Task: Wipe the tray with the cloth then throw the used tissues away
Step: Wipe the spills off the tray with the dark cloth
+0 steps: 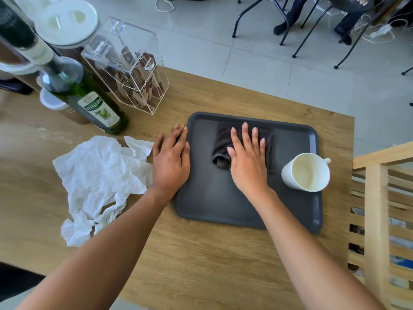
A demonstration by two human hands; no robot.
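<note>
Wooden table (201, 253) carries dark tray (245, 204), stiff, slick. Crumpled tissues (100, 171) lie left, light, flimsy; pinch by bunching. Left hand (171, 162) flat, steadying tray edge. Right hand (248, 162) open, fingers spread, pressing soft cloth (221, 142). Fragile cup (306, 171) on tray.

There is one tray (297, 204), one cloth (223, 139) and one cup (305, 172). Two hands show, left hand (171, 159) and right hand (248, 162). One green bottle (89, 101) stands near crumpled tissues (100, 175).
</note>
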